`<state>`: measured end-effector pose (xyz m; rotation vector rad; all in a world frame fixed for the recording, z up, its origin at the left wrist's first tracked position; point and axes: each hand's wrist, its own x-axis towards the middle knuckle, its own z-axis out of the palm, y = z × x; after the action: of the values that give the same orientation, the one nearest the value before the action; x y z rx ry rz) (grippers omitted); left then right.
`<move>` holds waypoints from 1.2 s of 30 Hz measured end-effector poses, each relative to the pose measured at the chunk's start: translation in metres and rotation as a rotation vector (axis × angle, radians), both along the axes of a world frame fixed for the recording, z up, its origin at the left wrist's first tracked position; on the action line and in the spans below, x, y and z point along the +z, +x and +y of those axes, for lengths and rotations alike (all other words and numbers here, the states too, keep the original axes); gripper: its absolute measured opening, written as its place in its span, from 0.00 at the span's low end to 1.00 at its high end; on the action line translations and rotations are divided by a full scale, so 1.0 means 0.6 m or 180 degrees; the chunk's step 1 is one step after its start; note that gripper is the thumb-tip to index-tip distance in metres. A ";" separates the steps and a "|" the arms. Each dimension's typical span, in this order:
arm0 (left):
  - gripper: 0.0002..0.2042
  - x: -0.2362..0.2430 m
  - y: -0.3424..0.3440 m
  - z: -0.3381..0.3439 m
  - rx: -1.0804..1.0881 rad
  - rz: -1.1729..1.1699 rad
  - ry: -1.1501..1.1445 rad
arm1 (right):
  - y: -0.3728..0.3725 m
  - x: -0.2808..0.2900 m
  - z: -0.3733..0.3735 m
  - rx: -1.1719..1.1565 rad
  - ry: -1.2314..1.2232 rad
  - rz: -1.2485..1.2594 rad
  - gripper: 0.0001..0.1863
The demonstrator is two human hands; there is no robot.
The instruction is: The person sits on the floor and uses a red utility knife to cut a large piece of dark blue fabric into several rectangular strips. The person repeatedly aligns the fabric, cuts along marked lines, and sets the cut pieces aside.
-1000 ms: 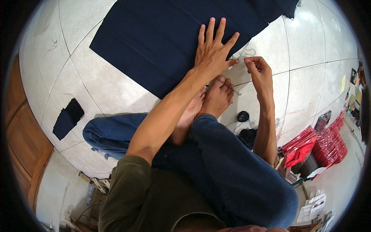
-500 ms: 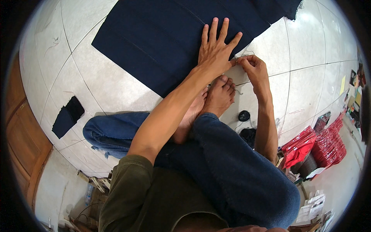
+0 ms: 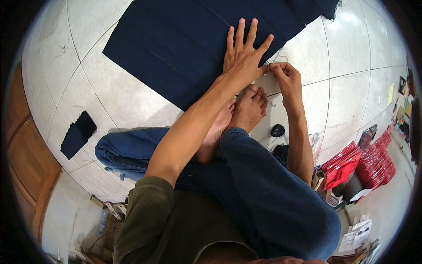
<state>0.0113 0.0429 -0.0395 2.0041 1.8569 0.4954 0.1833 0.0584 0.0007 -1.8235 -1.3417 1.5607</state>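
Observation:
My left hand [image 3: 244, 57] lies open with fingers spread on a navy cloth [image 3: 167, 39] with lengthwise seam lines, its thumb at the cloth's lower right edge. Beside that thumb, my right hand [image 3: 285, 78] pinches something thin among loose pale threads [image 3: 281, 57]; what exactly it holds is too small to make out. My bare feet [image 3: 246, 112] are just below the hands. A small black ball of thread [image 3: 277, 130] rests on the tiles right of them, with a dark tangled bundle [image 3: 280, 152] partly behind my knee.
A dark fabric scrap [image 3: 77, 134] lies on the tiled floor [image 3: 74, 88] at left, by a wooden door [image 3: 33, 163]. Red plastic-wrapped packets [image 3: 373, 163] and assorted clutter [image 3: 402, 105] line the right. A plastic bottle [image 3: 103, 220] stands at lower left. My jeans-clad legs [image 3: 277, 193] are crossed.
My right hand has moved left to the cloth's edge beside my left thumb, its fingers pinching there. My left hand stays spread on the cloth, with only slight shifts.

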 end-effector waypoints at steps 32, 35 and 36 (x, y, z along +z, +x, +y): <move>0.12 -0.014 -0.063 0.087 -0.1313 -0.0495 0.1173 | 0.047 -0.008 -0.013 0.1397 0.3220 -0.2579 0.09; 0.11 -0.010 -0.065 0.084 -0.1408 -0.0283 0.1295 | 0.069 0.001 -0.023 0.1445 0.3135 -0.2567 0.09; 0.11 -0.004 -0.063 0.086 -0.1434 -0.0240 0.1351 | 0.074 0.003 -0.027 0.1404 0.2953 -0.2592 0.09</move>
<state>-0.0266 0.0944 -0.0416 2.5387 1.2660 0.8647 0.2278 0.0421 0.0025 -1.5733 -2.3889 0.0827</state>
